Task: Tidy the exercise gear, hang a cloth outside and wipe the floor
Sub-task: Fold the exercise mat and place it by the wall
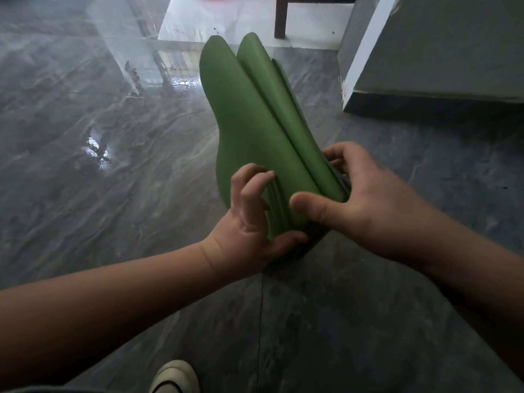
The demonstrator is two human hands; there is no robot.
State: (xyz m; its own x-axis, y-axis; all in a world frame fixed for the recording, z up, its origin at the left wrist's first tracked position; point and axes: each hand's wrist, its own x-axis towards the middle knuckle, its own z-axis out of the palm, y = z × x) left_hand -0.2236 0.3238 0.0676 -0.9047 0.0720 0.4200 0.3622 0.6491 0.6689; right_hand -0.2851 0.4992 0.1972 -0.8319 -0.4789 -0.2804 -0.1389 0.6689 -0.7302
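A folded green rubber exercise band stands up between my two hands above the grey floor, its looped folds fanning out at the top. My left hand holds the band's lower end from the left, thumb under it and fingers curled against its side. My right hand grips the same end from the right, thumb pressed on the front fold and fingers wrapped behind. No cloth is in view.
Glossy grey marble-pattern floor reflects light at the left. A grey block with a white edge stands at the upper right. A dark wooden furniture leg rises at the top. My white shoe shows at the bottom.
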